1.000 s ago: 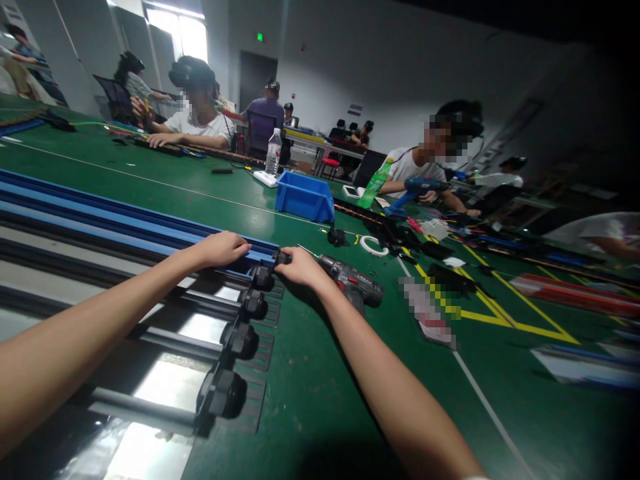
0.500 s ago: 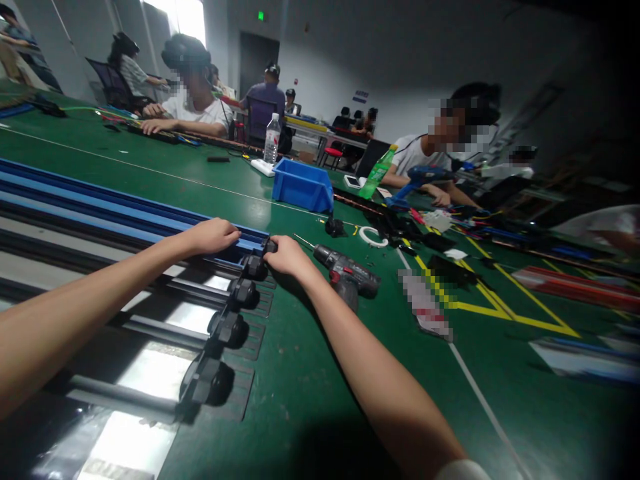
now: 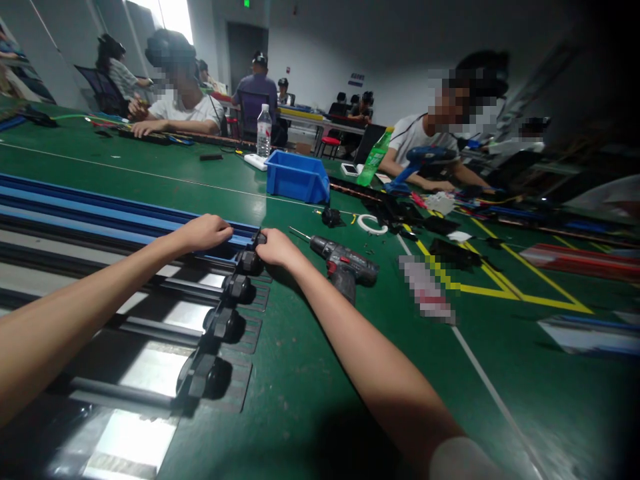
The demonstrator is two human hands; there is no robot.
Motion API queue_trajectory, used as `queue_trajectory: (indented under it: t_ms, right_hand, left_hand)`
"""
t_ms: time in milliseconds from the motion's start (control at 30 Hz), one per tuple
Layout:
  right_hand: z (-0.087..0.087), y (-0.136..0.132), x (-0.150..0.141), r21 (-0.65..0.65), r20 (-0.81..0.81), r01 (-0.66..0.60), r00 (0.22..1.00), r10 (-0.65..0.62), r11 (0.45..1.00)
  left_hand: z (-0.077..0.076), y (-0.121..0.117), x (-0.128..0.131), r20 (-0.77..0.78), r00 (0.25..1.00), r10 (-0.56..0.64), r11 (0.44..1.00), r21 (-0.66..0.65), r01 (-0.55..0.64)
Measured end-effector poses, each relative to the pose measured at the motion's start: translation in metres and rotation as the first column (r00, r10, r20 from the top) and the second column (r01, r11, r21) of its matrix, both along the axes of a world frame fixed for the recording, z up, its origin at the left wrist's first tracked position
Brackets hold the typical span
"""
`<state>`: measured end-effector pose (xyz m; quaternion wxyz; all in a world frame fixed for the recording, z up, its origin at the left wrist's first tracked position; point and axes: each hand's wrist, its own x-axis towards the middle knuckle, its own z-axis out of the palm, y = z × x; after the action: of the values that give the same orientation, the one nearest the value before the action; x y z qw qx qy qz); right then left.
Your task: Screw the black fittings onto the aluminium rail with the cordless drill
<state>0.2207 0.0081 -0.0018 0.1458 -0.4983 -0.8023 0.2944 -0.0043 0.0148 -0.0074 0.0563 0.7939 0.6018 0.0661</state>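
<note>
My left hand (image 3: 206, 231) lies curled on top of the end of a long blue rail (image 3: 100, 210) that runs off to the left across the green table (image 3: 310, 360). My right hand (image 3: 275, 247) is closed round a small black end piece (image 3: 259, 238) at the tip of that rail. Below it a row of black round end fittings (image 3: 235, 288) caps several grey and black rails (image 3: 125, 327). A dark cordless drill (image 3: 345, 263) lies just right of my right hand.
A blue plastic bin (image 3: 297, 177), a water bottle (image 3: 263, 131), a green bottle (image 3: 374, 159) and a white ring (image 3: 373, 225) sit further back. Loose black parts and cables lie right of centre. Other people sit working along the far side. Yellow tape lines mark the table at right.
Both hands stay on the rail end; the view has tipped slightly, so hands and rails sit a little higher and further left in the picture.
</note>
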Motion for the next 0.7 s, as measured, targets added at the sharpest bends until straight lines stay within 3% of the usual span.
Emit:
queue_trajectory:
  t_ms: [267, 700]
  right_hand:
    - [0.0, 0.007, -0.008, -0.084, -0.068, 0.013, 0.997, -0.019, 0.996]
    - [-0.002, 0.006, -0.011, -0.069, -0.082, -0.001, 0.997, -0.005, 0.998]
  left_hand:
    - [0.001, 0.002, 0.0, -0.021, 0.996, 0.081, 0.996, -0.025, -0.082]
    - [0.007, -0.003, 0.005, -0.038, 0.978, 0.206, 0.978, -0.025, -0.207]
